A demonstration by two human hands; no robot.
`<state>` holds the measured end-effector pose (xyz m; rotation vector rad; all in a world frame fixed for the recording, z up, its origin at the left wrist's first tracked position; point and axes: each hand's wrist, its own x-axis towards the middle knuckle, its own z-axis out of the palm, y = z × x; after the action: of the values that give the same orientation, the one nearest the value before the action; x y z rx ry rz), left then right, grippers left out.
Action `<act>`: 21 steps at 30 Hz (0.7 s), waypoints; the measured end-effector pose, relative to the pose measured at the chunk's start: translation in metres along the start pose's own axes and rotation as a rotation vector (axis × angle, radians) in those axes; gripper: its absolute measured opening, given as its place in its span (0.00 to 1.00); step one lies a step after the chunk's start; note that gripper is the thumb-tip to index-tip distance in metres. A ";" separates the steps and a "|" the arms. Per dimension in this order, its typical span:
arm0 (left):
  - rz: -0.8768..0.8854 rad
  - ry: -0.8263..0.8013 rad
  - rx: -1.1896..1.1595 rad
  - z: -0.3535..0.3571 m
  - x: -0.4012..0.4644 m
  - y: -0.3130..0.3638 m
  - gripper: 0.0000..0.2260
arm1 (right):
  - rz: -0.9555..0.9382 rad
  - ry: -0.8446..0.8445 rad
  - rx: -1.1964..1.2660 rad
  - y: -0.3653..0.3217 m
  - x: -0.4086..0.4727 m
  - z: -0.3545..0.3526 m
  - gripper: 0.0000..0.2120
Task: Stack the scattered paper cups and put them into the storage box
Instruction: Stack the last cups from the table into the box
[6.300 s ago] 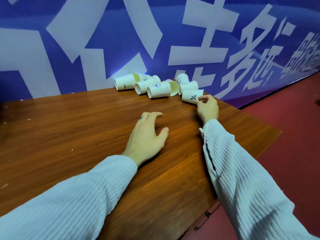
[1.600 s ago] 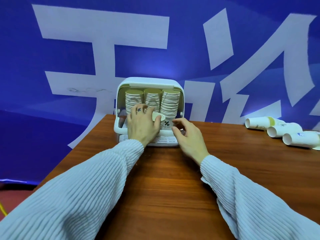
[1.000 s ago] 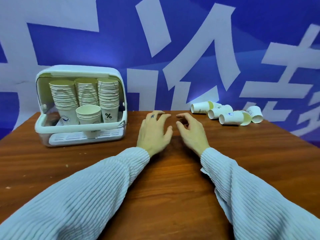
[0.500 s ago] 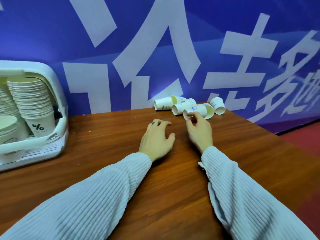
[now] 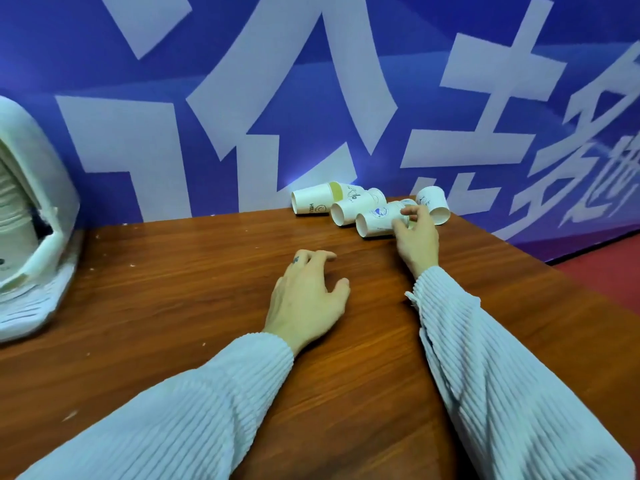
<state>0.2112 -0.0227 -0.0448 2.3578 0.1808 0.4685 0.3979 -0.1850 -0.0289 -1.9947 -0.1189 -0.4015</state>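
Note:
Several white paper cups lie on their sides at the far edge of the wooden table [image 5: 173,289], against the blue banner. My right hand [image 5: 415,237] has its fingers closed around the nearest one, a cup with a blue logo [image 5: 375,220]. Behind it lie a second cup [image 5: 349,207] and one with a yellow inside [image 5: 313,201]; another cup [image 5: 433,204] rests to the right of my hand. My left hand [image 5: 308,296] lies flat on the table, fingers apart, holding nothing. The white storage box [image 5: 41,202] stands at the left edge, cup stacks partly visible inside.
A blue banner with large white characters [image 5: 311,98] runs right behind the table. The table's right edge drops off to a red floor [image 5: 609,271]. Both my sleeves are pale ribbed knit.
My view has swung right from the storage box to the loose cups. My right hand has reached forward and closed on the blue-logo cup. My left hand stays flat on the table.

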 end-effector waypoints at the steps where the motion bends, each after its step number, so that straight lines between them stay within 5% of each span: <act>1: -0.001 0.003 -0.002 0.000 0.000 0.000 0.22 | 0.002 0.007 0.006 -0.001 -0.001 0.000 0.10; 10: 0.081 0.135 -0.021 -0.004 -0.005 0.002 0.25 | 0.018 -0.036 0.301 -0.010 -0.020 -0.007 0.11; 16: 0.181 0.320 0.378 -0.009 -0.010 0.011 0.43 | -0.012 -0.442 0.486 -0.045 -0.075 -0.015 0.15; 21: 0.180 0.340 0.440 -0.024 -0.020 -0.001 0.31 | -0.031 -0.386 0.473 -0.066 -0.118 -0.025 0.09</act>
<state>0.1838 -0.0120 -0.0342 2.7172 0.2497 1.0057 0.2646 -0.1667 -0.0015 -1.5788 -0.4461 0.0044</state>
